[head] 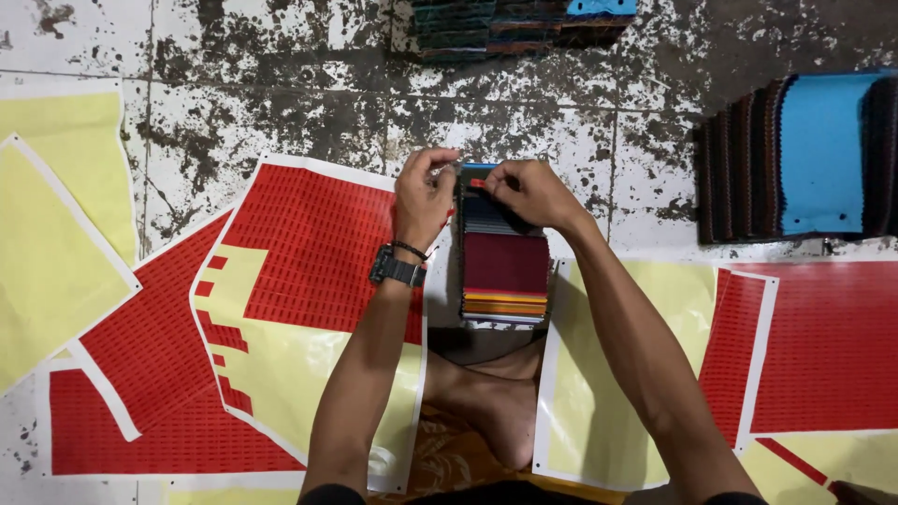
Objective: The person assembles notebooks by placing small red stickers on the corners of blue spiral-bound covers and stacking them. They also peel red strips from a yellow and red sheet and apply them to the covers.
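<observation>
Item: fanned stack of fabric swatches [505,266], maroon piece on top, orange and yellow edges showing at the near end, dark blues at the far end; it lies on the tiled floor [281,112] straight ahead of me, between the red sticker sheets [309,243] and a yellow backing sheet [645,309]. My left hand [421,198] pinches the stack's far left corner, fingers closed on it. My right hand [524,190] presses a small red sticker [477,183] onto the far edge, fingertips narrow. Handling, as I judge it: soft, floppy, light, prone to sliding apart; best gripped at the far end, where the layers seem bound. Further swatch piles [804,159] lie well apart to the right.
</observation>
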